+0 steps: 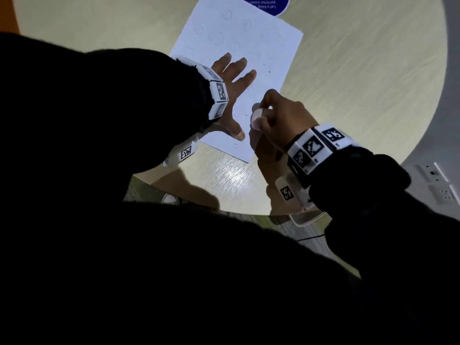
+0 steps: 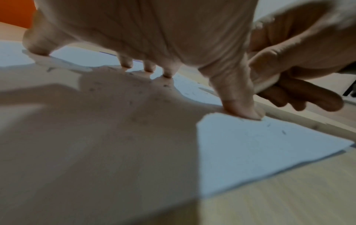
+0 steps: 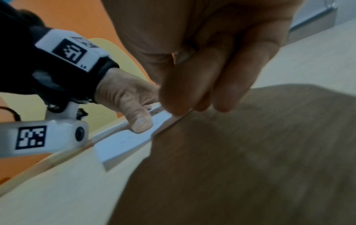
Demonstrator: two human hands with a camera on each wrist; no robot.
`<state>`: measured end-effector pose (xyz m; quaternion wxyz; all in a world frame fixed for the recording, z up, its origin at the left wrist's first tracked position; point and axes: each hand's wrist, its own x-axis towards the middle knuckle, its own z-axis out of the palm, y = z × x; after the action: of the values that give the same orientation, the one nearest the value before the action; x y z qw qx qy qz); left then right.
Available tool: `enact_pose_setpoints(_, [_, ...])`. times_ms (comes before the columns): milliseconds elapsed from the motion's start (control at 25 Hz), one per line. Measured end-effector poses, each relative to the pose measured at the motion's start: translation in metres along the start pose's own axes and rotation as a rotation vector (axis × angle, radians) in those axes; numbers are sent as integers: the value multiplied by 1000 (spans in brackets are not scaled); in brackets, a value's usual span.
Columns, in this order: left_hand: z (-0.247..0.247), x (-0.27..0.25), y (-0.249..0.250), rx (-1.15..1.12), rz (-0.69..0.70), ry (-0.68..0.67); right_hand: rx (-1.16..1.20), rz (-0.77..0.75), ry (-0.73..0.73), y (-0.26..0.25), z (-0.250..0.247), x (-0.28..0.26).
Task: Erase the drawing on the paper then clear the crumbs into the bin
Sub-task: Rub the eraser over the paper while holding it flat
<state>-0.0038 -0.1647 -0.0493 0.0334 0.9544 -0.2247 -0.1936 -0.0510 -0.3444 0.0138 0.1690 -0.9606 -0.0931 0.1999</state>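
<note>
Head view: flat white paper sheet (image 1: pixel 239 78) lies on the pale wood tabletop (image 1: pixel 361 83); left hand (image 1: pixel 232 95) spread flat, pinning it. Right hand (image 1: pixel 276 118) pinches a small white eraser (image 1: pixel 256 118) at the sheet's near-right edge, faint pencil drawings (image 1: pixel 219 37) farther up.

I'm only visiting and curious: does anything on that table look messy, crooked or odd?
Small dark eraser crumbs lie scattered over the white paper sheet, which sits askew on the round pale wooden table. The left hand presses it flat; the right hand holds a white eraser. Faint pencil circles remain. No damage shows.
</note>
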Motion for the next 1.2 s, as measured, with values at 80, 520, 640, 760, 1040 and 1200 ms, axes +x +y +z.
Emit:
enact_pose_setpoints(80, [0, 0, 1, 15, 7, 9, -12, 11, -1, 3, -4, 7])
enact_pose_setpoints(520, [-3, -1, 2, 9, 18, 10, 4, 48, 66, 3, -19, 20])
enact_pose_setpoints(640, [-3, -3, 2, -22, 9, -7, -4, 26, 24, 3, -9, 9])
enact_pose_setpoints(760, [-7, -7, 6, -34, -10, -28, 12, 24, -7, 3, -7, 9])
enact_pose_setpoints(1040, [-10, -7, 8, 6, -51, -55, 37, 48, -15, 7, -5, 9])
enact_pose_setpoints(1200, [-13, -8, 12, 33, -56, -71, 62, 100, 44, 7, -20, 23])
